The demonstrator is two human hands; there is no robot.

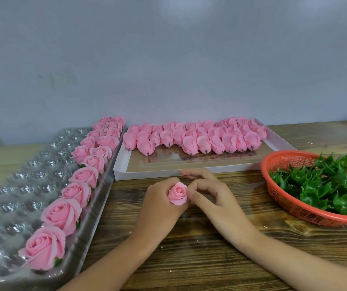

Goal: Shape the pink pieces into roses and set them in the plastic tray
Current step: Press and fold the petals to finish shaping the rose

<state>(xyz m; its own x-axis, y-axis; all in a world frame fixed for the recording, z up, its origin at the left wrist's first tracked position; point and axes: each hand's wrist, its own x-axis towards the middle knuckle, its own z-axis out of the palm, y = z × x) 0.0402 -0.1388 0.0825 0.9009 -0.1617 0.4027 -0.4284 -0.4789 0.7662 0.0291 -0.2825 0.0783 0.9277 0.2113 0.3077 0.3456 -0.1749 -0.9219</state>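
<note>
My left fingers (165,184) curl clamped around a pink rose (177,193) near the surface's middle, my right fingers (192,191) pinching its outer petal. The plastic tray (11,185) along the left edge holds finished roses (62,213).

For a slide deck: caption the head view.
Left hand holds a pink rose, right hand pinches its petal, beside a plastic tray of finished roses.

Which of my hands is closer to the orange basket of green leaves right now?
Right. The right hand lies between the rose and the orange basket; the left hand, gripping the rose, is farther left.
</note>
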